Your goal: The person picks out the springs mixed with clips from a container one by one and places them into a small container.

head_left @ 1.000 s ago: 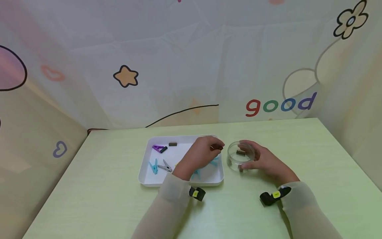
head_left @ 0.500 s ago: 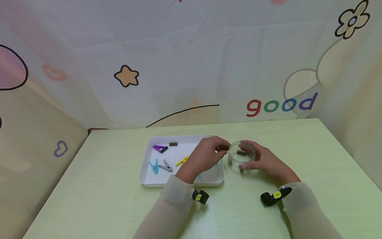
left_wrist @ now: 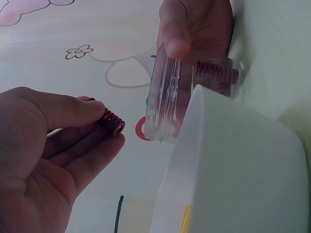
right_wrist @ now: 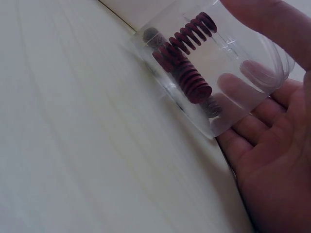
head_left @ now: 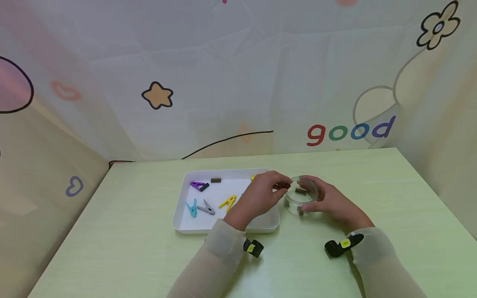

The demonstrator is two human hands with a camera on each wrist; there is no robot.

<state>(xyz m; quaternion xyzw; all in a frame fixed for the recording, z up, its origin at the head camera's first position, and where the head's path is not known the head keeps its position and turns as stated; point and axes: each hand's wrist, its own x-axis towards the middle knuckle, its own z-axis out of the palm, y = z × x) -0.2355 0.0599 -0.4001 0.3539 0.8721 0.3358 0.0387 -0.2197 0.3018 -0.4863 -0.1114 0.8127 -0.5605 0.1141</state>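
My left hand (head_left: 257, 194) pinches a dark red coil spring (left_wrist: 112, 121) between thumb and fingers, above the tray's right side and close to the jar's rim. My right hand (head_left: 329, 202) grips a clear round jar (head_left: 291, 203) from its right side, thumb at the near side and fingers round the far side. Inside the jar lie dark red springs (right_wrist: 192, 80), plainly visible through the wall in the right wrist view. The jar stands on the table beside the tray, its opening facing up.
A white tray (head_left: 182, 229) stands left of the jar, partly hidden by my left arm. It holds a purple clip (head_left: 197, 184), a light blue clip (head_left: 192, 207), a grey clip (head_left: 206, 207), a yellow clip (head_left: 228, 202) and a small dark spring (head_left: 215, 180). A printed curtain hangs behind.
My left hand has moved right with the spring, from over the tray to the jar's rim, uncovering the yellow clip. My right hand and the jar have stayed in place.
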